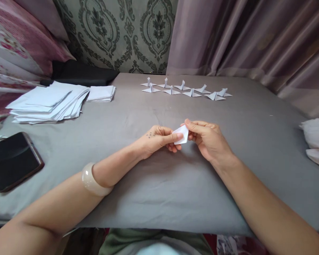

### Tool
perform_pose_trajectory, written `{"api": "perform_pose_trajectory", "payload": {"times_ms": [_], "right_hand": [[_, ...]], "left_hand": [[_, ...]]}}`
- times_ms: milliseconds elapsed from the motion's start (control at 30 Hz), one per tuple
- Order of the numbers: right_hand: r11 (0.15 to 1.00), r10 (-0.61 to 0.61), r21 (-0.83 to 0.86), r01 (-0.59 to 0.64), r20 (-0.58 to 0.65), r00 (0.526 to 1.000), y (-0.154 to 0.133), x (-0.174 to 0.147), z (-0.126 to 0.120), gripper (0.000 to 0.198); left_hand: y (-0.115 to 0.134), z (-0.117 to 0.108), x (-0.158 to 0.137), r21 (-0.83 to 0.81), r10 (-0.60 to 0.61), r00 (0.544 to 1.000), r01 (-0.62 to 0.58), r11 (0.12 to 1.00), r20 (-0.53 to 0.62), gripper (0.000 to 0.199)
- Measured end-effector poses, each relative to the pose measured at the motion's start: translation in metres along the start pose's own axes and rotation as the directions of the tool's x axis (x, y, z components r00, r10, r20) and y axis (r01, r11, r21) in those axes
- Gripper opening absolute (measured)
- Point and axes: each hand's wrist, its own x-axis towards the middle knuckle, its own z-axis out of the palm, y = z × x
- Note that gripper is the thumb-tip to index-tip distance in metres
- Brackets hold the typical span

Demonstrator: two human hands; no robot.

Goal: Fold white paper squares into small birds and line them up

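Observation:
A small folded piece of white paper (183,134) is held up over the middle of the table, in front of me. My left hand (163,139) pinches it, with the thumb lying across its face and the fingers behind. At its upper right corner, the thumb and fingertips of my right hand (206,136) close on the edge. Farther back stand several folded paper birds (171,90) in two rough rows, their wings spread. The paper's back side is hidden by my fingers.
On the left lie a large stack of white paper sheets (46,102) and a smaller stack (101,94). A dark phone (14,161) rests near the left edge. White crumpled cloth or plastic (317,140) sits at the right. Grey cloth covers the table (117,124); curtains hang behind.

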Motion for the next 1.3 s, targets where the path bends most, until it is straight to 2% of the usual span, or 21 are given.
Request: {"api": "perform_pose_trajectory", "payload": {"times_ms": [100,233,300,400,533,633,733,900,1067,1200,1300], "right_hand": [[1.0,-0.019,-0.008,0.019,0.039,0.999,0.003,0.0,0.001,0.033],[0.997,-0.042,-0.061,0.054,0.182,0.982,0.007,-0.005,0.008,0.035],[0.992,-0.068,-0.093,0.085,0.166,0.984,0.008,-0.008,0.012,0.033],[0.987,-0.094,-0.12,0.105,0.1,0.991,0.01,-0.009,0.014,0.029],[0.995,-0.053,-0.083,0.063,0.108,0.993,0.012,-0.004,0.009,0.027],[0.994,-0.019,-0.109,0.025,0.064,0.998,0.013,-0.001,0.004,0.029],[0.985,0.016,-0.172,-0.004,0.071,0.997,0.011,0.0,0.001,0.031],[0.976,0.02,-0.219,0.018,0.169,0.985,0.01,-0.001,0.0,0.035],[0.992,-0.02,-0.121,0.036,0.13,0.991,0.018,-0.005,0.013,0.038],[1.0,-0.015,0.001,0.015,0.079,0.997,0.024,-0.005,0.023,0.04],[0.999,0.027,0.031,-0.029,0.052,0.998,0.025,-0.003,0.024,0.037]], "left_hand": [[-0.001,0.003,-0.001,-0.029,0.026,0.999,-0.027,0.999,-0.038,0.027],[-0.005,0.005,0.002,-0.118,0.119,0.968,-0.147,0.982,-0.219,0.025],[-0.006,0.004,0.005,-0.164,0.138,0.961,-0.18,0.97,-0.241,0.025],[-0.006,0.002,0.006,-0.175,0.142,0.968,-0.179,0.968,-0.209,0.026],[-0.003,0.001,0.004,0.039,0.2,0.959,-0.196,0.98,-0.203,0.033],[-0.001,0.001,0.003,0.165,0.244,0.941,-0.209,0.964,-0.236,0.033],[-0.001,-0.001,0.004,0.085,0.224,0.939,-0.209,0.974,-0.261,0.028],[-0.005,-0.005,0.008,-0.053,0.182,0.96,-0.198,0.979,-0.215,0.028],[-0.009,0.0,0.011,-0.183,0.178,0.931,-0.245,0.952,-0.319,0.03],[-0.009,0.001,0.013,-0.302,0.174,0.929,-0.277,0.912,-0.327,0.029],[-0.007,-0.001,0.015,-0.336,0.159,0.928,-0.276,0.901,-0.336,0.029]]}}
